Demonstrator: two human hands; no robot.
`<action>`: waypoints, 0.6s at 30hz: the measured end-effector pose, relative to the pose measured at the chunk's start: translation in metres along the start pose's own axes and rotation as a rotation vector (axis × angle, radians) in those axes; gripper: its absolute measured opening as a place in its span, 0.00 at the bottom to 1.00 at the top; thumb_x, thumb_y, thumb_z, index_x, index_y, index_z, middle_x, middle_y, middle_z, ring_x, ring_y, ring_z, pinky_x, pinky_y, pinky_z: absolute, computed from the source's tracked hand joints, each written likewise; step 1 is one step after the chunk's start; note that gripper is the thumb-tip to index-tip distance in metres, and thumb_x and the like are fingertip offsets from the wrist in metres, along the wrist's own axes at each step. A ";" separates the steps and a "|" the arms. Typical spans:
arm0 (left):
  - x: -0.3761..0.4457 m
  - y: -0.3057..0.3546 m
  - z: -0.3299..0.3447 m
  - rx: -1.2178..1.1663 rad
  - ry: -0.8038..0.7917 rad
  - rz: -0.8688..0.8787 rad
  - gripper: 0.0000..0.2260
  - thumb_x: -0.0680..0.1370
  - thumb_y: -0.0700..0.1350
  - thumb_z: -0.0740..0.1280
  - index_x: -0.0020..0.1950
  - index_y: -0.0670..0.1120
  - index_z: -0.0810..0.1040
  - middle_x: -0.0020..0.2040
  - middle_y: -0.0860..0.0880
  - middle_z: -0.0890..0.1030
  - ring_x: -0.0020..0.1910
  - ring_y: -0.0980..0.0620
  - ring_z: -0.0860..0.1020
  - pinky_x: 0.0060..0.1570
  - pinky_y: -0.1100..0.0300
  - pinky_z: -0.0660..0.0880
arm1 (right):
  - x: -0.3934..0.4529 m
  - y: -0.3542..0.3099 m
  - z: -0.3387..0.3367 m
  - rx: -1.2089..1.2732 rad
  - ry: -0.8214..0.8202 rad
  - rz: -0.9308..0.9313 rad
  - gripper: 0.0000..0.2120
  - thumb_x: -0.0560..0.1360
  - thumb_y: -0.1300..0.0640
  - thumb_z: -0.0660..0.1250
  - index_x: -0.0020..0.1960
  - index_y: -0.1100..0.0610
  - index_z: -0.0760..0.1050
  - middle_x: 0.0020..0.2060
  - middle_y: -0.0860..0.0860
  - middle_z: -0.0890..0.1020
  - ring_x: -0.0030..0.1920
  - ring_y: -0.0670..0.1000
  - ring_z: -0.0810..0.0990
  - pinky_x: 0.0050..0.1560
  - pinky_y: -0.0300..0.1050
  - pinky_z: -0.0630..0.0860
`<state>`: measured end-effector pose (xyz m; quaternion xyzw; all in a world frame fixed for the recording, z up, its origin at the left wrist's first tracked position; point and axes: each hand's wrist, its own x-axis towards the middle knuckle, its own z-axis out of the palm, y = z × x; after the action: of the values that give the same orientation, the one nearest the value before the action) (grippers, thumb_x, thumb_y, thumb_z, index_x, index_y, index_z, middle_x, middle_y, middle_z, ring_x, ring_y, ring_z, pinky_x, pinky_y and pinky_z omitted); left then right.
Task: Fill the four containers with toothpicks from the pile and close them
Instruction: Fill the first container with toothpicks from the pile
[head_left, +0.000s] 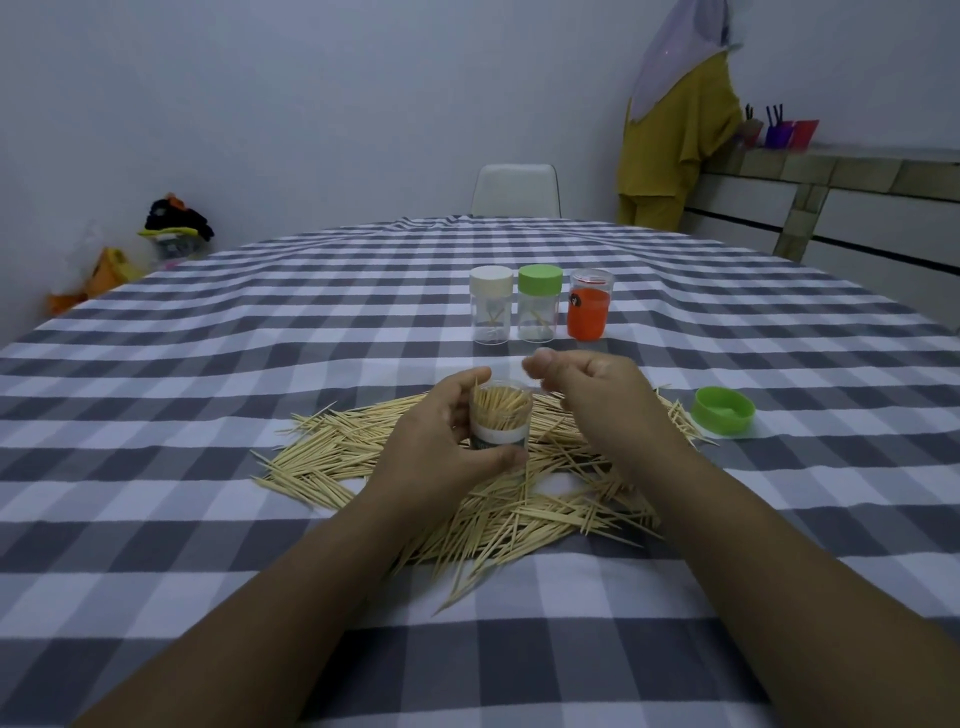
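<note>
While packed nearly full of toothpicks, sits upright amid the pile (467, 499), wrapped by left hand (441, 447) around the wall: open jar (501, 415). Hovers just right of the rim, fingers curled, thumb and forefinger close as if pinching; whether any picks are held, cannot tell: right hand (597, 395). Probably light, smooth plastic, likely slippery, so best gripped low around the label band. Thin, stiff, sharp-tipped sticks, easily scattered or snapped; better gathered in small aligned bunches. Lies apart on the cloth (208, 389), rightward: green lid (723, 410). Stand farther back, capped: three jars (540, 312).
</note>
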<state>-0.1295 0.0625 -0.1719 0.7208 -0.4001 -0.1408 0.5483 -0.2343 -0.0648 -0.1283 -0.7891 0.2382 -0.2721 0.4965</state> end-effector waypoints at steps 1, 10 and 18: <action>0.000 0.000 0.000 -0.003 0.002 -0.002 0.37 0.65 0.40 0.80 0.69 0.54 0.68 0.56 0.58 0.79 0.55 0.61 0.79 0.55 0.62 0.77 | 0.001 0.000 -0.004 -0.087 -0.004 -0.006 0.12 0.79 0.51 0.61 0.60 0.52 0.78 0.52 0.47 0.81 0.50 0.46 0.78 0.44 0.39 0.73; 0.000 0.002 -0.001 0.005 0.008 0.000 0.37 0.65 0.40 0.79 0.69 0.53 0.68 0.55 0.59 0.78 0.55 0.62 0.78 0.52 0.67 0.76 | 0.015 0.030 -0.005 -0.910 -0.362 -0.034 0.32 0.74 0.63 0.61 0.75 0.47 0.59 0.70 0.52 0.69 0.67 0.54 0.69 0.66 0.52 0.69; 0.003 -0.001 -0.002 0.001 0.029 -0.002 0.37 0.64 0.41 0.80 0.70 0.52 0.68 0.59 0.54 0.78 0.57 0.59 0.78 0.57 0.61 0.76 | 0.015 0.035 0.001 -1.186 -0.276 -0.200 0.20 0.75 0.58 0.65 0.67 0.56 0.72 0.58 0.54 0.73 0.60 0.54 0.70 0.59 0.47 0.69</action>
<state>-0.1260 0.0619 -0.1714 0.7235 -0.3915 -0.1303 0.5535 -0.2264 -0.0870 -0.1575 -0.9773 0.2072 -0.0340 -0.0284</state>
